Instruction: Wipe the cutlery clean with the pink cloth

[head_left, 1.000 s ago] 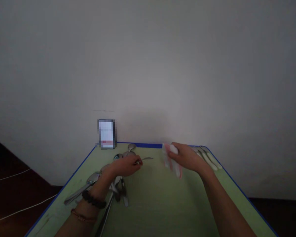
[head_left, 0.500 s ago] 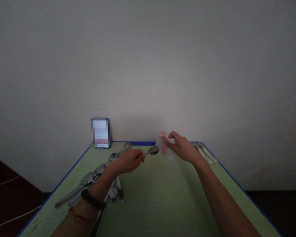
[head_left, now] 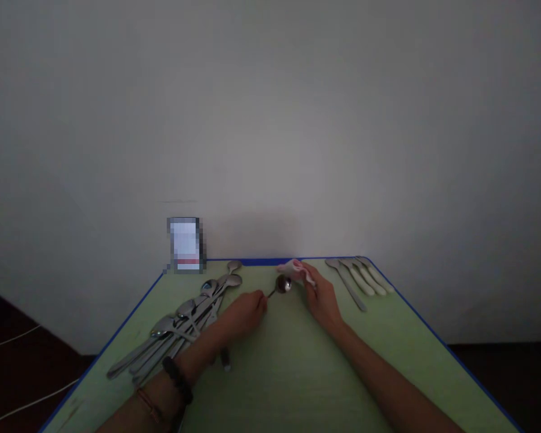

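Observation:
My left hand [head_left: 247, 310] is closed round the handle of a metal spoon [head_left: 283, 284], whose shiny bowl points right, above the middle of the table. In my right hand [head_left: 322, 299] is a bunched pink-and-white cloth [head_left: 296, 269], gripped between thumb and fingers just above and right of the spoon's bowl. A small gap seems to part the cloth from the bowl. Beneath and beside my left forearm lies a pile of metal spoons and other cutlery [head_left: 187, 310], partly hidden by the arm.
Several pieces of cutlery [head_left: 365, 276], most with white handles, lie in a row at the far right of the green table [head_left: 261, 385]. A blurred-out phone-like screen [head_left: 186, 243] leans on the wall [head_left: 270, 150] at the back left. Blue edging [head_left: 264, 262] borders the tabletop.
My right hand has moved left and down, and the cloth is now bunched rather than hanging. The spoon's bowl has dipped slightly. More of the right-hand cutlery shows.

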`<state>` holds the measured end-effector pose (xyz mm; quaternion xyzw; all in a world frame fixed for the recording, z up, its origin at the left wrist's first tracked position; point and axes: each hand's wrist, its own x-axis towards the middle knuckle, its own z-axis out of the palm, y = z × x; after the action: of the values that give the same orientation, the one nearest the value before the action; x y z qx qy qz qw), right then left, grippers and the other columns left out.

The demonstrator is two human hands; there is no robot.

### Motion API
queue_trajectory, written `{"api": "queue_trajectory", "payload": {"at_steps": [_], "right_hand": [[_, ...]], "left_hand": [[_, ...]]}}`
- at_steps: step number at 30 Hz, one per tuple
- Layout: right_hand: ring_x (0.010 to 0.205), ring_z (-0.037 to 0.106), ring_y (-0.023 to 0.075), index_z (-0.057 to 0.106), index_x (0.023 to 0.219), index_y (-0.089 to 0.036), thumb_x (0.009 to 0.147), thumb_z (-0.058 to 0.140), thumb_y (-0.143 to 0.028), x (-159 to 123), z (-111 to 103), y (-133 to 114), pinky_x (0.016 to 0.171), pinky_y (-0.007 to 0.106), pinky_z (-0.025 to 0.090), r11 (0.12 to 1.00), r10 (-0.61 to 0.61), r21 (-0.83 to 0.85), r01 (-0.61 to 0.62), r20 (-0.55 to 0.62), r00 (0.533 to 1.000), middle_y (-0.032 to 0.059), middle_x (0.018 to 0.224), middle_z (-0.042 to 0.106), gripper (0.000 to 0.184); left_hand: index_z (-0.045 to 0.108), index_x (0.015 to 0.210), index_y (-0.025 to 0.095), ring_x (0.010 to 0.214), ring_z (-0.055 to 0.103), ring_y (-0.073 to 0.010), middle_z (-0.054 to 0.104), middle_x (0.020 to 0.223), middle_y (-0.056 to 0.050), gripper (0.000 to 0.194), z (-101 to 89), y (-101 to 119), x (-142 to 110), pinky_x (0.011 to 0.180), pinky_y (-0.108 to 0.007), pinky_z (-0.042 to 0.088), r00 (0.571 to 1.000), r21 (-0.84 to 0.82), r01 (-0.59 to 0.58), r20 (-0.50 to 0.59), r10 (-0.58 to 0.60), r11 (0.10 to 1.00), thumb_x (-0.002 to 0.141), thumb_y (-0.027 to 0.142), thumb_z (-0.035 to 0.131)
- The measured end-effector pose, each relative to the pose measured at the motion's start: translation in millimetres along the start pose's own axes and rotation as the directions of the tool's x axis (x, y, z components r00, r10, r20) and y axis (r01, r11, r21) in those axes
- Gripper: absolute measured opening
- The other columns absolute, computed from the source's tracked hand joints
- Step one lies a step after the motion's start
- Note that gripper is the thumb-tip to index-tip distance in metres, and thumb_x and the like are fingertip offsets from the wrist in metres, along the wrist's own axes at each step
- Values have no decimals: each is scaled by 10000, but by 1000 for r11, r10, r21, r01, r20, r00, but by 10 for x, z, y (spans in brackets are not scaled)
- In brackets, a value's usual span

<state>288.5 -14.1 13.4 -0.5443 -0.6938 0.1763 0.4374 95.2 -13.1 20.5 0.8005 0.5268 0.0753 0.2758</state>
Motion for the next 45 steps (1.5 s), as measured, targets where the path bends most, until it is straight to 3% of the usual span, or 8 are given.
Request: {"api": "queue_trajectory", "payload": {"at_steps": [7,16,23,26,29,34,40,45], "right_hand": [[1113,520,221,418,1261,-169,907,249,-451,-6,-36,53,935,337,391,983,171,94,-159,-143,975,119,1245,548,483],[972,568,244,411,1246,-186,888,166,-533,-17,136,76,774,339,468,919,334,252,-302,-95,938,105,1055,617,556],[1231,432,194,614,1000,-211,885,338,-397,-101,97,-76,1025,319,313,958,-17,287,2,50,999,63,1332,488,352],[1203,462,186,659,884,-214,910,263,-361,-107,106,-80,1020,329,322,964,-3,267,-16,70,998,51,1324,498,423],[1105,521,188,576,1028,-197,845,441,-307,-79,159,-25,943,331,400,975,8,224,-6,-9,1000,93,1214,558,253],[1030,503,195,507,1140,-174,777,522,-193,-30,190,86,900,342,419,989,-138,48,137,10,990,109,1099,520,363],[924,531,199,559,1048,-178,802,564,-278,-12,127,194,826,343,434,974,-225,13,225,109,968,94,997,560,265],[803,571,186,588,969,-171,880,430,-338,-15,122,174,738,311,425,993,-113,58,106,121,986,74,890,633,247]], "left_hand": [[533,1017,188,858,618,-217,673,915,-83,251,43,9,-196,744,-303,427,998,7,-28,-52,29,1000,889,270,333],[574,930,173,627,595,-141,665,623,6,371,101,-140,-141,660,-233,427,991,-252,-117,-91,96,961,920,347,246],[583,863,178,413,445,-115,534,477,49,393,139,-198,-92,472,-212,361,997,-376,-55,-77,28,925,896,408,266],[580,844,179,423,449,-123,464,445,56,391,139,-182,-101,472,-215,351,995,-328,-62,-92,34,943,900,403,264],[581,811,184,494,502,-143,495,491,28,374,123,-143,-128,511,-229,353,991,-192,-88,-115,67,977,905,366,268],[570,793,186,655,583,-177,623,682,-39,324,120,-111,-169,626,-259,364,985,23,-121,-119,123,992,904,310,292],[578,822,185,673,592,-182,640,709,-44,339,145,-120,-186,644,-261,364,985,65,-134,-99,140,989,914,299,272],[591,804,182,687,581,-179,629,714,-40,353,147,-106,-186,643,-259,360,984,15,-142,-102,143,990,905,318,282]]}}
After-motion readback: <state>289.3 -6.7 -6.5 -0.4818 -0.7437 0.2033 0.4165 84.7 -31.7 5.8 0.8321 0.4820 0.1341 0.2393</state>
